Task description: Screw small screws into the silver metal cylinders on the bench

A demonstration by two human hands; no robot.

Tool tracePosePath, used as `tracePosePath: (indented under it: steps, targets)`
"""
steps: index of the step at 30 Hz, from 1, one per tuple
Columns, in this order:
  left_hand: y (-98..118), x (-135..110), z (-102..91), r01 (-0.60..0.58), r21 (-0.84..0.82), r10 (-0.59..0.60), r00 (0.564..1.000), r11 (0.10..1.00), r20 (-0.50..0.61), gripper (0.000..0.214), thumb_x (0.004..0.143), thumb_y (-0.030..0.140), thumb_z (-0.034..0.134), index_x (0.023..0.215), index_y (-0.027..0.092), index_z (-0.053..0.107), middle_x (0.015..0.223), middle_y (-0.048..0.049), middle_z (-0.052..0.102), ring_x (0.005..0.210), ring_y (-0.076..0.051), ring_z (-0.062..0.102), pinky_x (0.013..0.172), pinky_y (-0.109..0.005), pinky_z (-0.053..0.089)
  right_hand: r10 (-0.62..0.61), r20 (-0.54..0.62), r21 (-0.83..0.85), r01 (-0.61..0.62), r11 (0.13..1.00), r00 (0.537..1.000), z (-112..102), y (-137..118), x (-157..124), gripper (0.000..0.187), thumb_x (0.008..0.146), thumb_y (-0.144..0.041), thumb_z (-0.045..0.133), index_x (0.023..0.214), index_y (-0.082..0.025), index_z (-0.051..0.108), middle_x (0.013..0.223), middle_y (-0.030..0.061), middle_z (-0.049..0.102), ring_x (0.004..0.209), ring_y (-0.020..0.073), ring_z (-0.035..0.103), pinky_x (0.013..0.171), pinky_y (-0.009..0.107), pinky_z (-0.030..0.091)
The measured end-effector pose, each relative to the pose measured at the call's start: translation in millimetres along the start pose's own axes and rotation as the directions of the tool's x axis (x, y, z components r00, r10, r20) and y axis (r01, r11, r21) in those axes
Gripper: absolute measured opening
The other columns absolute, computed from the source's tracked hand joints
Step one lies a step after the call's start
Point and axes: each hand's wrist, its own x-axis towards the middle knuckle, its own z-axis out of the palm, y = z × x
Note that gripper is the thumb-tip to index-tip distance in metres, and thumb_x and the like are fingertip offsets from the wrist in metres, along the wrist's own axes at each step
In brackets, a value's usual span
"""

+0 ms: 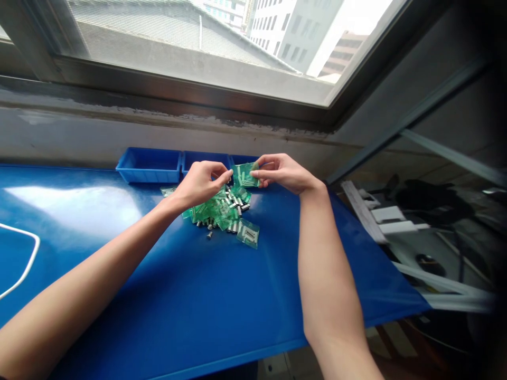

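Note:
Between my two hands hangs a small green see-through bag (245, 174) with a few pale slim pieces inside. My right hand (277, 171) pinches its right side between thumb and fingers. At the bag's left edge, the thumb and forefinger of my left hand (206, 182) are pinched together, seemingly on its corner. Below them lies a pile of similar green bags (212, 208) mixed with loose short metal pieces (233, 200). One flat bag (249, 234) with metal pieces inside rests at the pile's front right. A single metal piece (209, 235) lies just in front.
Blue plastic bins (149, 166) stand in a row along the wall, partly hidden by my hands. The blue table (190, 311) runs beneath a window. A white cable (31, 258) curves at the left. Metal framing (443, 301) stands beyond the table's right edge.

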Motion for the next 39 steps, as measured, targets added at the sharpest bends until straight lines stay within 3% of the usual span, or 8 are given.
tracePosePath:
  steps: [5,9,14,17,20,24,32,39]
  targets:
    - [0.0,-0.3,-2.3,-0.043,0.041,0.041,0.999,0.998,0.031,0.035,0.092,0.045,0.06,0.085,0.015,0.077,0.085,-0.0068,0.078,0.076,-0.018,0.069,0.07,-0.027,0.05,0.017,-0.354,0.106,0.022,0.994,0.935,-2.0,24.1,16.8,0.058,0.062,-0.058,0.09,0.091,-0.02,0.058,0.082,0.0051,0.074,0.079,0.0194,0.075,0.074,0.03,0.063]
    - [4.6,-2.8,-2.6,-0.059,0.062,0.054,0.994,0.996,0.09,0.032,0.092,0.041,0.06,0.086,0.015,0.078,0.083,-0.0059,0.078,0.076,-0.018,0.07,0.068,-0.026,0.049,0.088,-0.437,-0.105,-0.148,0.983,0.895,-5.2,25.7,14.3,0.059,0.059,-0.061,0.091,0.083,-0.018,0.06,0.073,0.0097,0.072,0.074,0.0242,0.076,0.069,0.035,0.064]
    - [8.4,-5.1,-6.2,-0.136,0.091,0.11,0.961,0.986,0.252,0.028,0.091,0.037,0.061,0.09,0.015,0.079,0.084,-0.0073,0.078,0.075,-0.018,0.07,0.065,-0.025,0.047,0.234,-0.02,-0.36,-0.225,0.905,0.972,0.3,4.0,-3.5,0.059,0.053,-0.059,0.094,0.086,-0.018,0.067,0.077,0.0083,0.074,0.076,0.0242,0.074,0.064,0.032,0.061]
    - [9.4,-5.2,-8.9,-0.182,0.111,0.141,0.942,0.977,0.305,0.027,0.091,0.035,0.061,0.09,0.014,0.079,0.083,-0.0077,0.078,0.071,-0.017,0.068,0.063,-0.025,0.045,0.418,0.234,-0.497,-0.262,0.828,0.878,14.2,-1.4,-14.2,0.064,0.049,-0.063,0.093,0.09,-0.02,0.069,0.081,0.0061,0.075,0.075,0.0227,0.071,0.061,0.03,0.057]
    - [10.4,-5.0,-11.0,-0.2,0.127,0.151,0.936,0.972,0.318,0.028,0.092,0.035,0.06,0.09,0.015,0.079,0.082,-0.0071,0.077,0.067,-0.016,0.065,0.062,-0.025,0.043,0.492,0.298,-0.65,-0.203,0.732,0.818,31.2,2.6,-24.7,0.07,0.044,-0.066,0.092,0.093,-0.022,0.069,0.081,0.0035,0.073,0.067,0.0204,0.066,0.054,0.028,0.047]
    - [11.3,-4.9,-11.8,-0.208,0.132,0.156,0.933,0.969,0.323,0.027,0.091,0.035,0.061,0.091,0.015,0.08,0.081,-0.0067,0.077,0.066,-0.016,0.065,0.06,-0.025,0.042,0.358,0.277,-0.69,-0.074,0.72,0.892,45.3,13.5,-35.9,0.064,0.045,-0.066,0.091,0.085,-0.023,0.066,0.078,0.0,0.067,0.065,0.0166,0.058,0.053,0.027,0.037]
    - [10.6,-4.9,-10.5,-0.227,0.127,0.175,0.928,0.965,0.328,0.031,0.092,0.039,0.061,0.091,0.014,0.08,0.08,-0.0075,0.077,0.065,-0.015,0.064,0.06,-0.025,0.041,0.112,0.383,-0.39,0.051,0.919,0.917,34.7,29.7,-42.4,0.05,0.064,-0.061,0.084,0.066,-0.019,0.056,0.063,-0.0063,0.044,0.061,0.01,0.038,0.056,0.026,0.027]
    - [16.8,-5.9,-5.8,-0.115,-0.013,0.113,0.943,0.993,0.314,0.043,0.094,0.052,0.058,0.098,0.014,0.079,0.087,-0.0069,0.078,0.075,-0.017,0.068,0.064,-0.023,0.045,-0.018,0.05,0.074,0.014,0.997,0.999,35.6,40.9,-46.8,0.047,0.063,-0.054,0.09,0.084,-0.017,0.069,0.065,-0.0038,0.06,0.053,0.0095,0.049,0.049,0.024,0.038]
